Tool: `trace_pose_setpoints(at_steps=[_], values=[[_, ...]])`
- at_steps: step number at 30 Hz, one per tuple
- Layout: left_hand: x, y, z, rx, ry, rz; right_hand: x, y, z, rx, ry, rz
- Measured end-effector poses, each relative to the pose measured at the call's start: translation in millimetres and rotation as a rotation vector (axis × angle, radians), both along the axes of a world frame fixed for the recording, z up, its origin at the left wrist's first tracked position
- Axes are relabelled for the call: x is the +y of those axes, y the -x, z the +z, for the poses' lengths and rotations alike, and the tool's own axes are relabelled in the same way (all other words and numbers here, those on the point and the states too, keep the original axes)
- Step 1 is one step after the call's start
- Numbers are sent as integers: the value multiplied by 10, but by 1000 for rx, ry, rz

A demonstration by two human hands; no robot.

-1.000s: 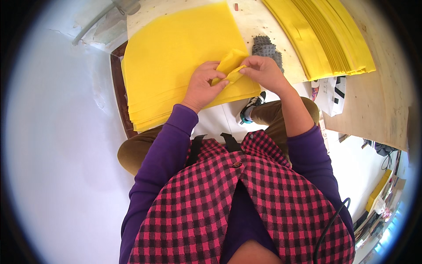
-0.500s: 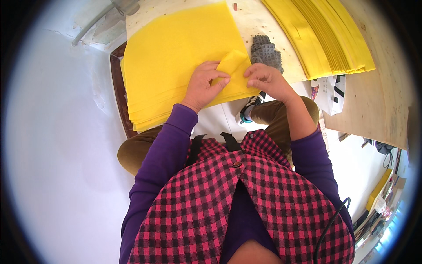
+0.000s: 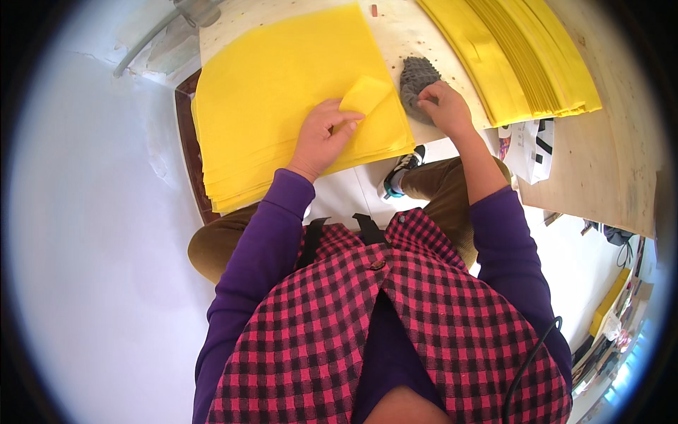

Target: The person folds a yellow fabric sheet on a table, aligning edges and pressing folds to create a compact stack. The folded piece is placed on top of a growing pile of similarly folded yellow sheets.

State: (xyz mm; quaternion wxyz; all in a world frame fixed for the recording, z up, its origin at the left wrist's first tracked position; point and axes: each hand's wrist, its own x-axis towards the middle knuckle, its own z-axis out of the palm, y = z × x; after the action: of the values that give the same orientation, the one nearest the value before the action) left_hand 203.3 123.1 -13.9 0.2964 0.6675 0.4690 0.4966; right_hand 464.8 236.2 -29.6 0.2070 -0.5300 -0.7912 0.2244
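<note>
A stack of yellow fabric sheets [image 3: 275,92] lies on the left of the table, its layered edges showing along the near side. My left hand [image 3: 323,134] rests on the stack, thumb and fingers pinching the top sheet's folded-over corner [image 3: 367,95]. Just right of the stack lies a bunched dark grey cloth [image 3: 417,74] with a knobbly texture. At the cloth's near right side, my right hand [image 3: 449,112] has closed its fingertips on it. Part of the cloth is hidden behind those fingers.
Folded yellow fabric strips [image 3: 522,60] lie in a row on the right of the light wooden table [image 3: 600,155]. A white printed bag [image 3: 530,152] hangs below the strips' near end. My knees and one shoe [image 3: 402,169] are beneath the table's near edge. A white wall [image 3: 92,212] stands at left.
My right hand has left the yellow sheet's corner and moved right to the grey cloth, which is now gripped and bunched differently. My left hand keeps its pinch on the folded corner.
</note>
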Motion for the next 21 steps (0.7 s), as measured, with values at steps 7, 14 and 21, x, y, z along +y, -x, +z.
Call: trace_pose_setpoints(at_steps=[7,14,21], values=[[-27,-5,25,-53,88,38,66,152,65,-172,136,-233],[-7,4,-31,-42,87,38,-157,132,258,496,354,158],[-12,7,-33,-50,87,41,-321,290,337,339,394,326]])
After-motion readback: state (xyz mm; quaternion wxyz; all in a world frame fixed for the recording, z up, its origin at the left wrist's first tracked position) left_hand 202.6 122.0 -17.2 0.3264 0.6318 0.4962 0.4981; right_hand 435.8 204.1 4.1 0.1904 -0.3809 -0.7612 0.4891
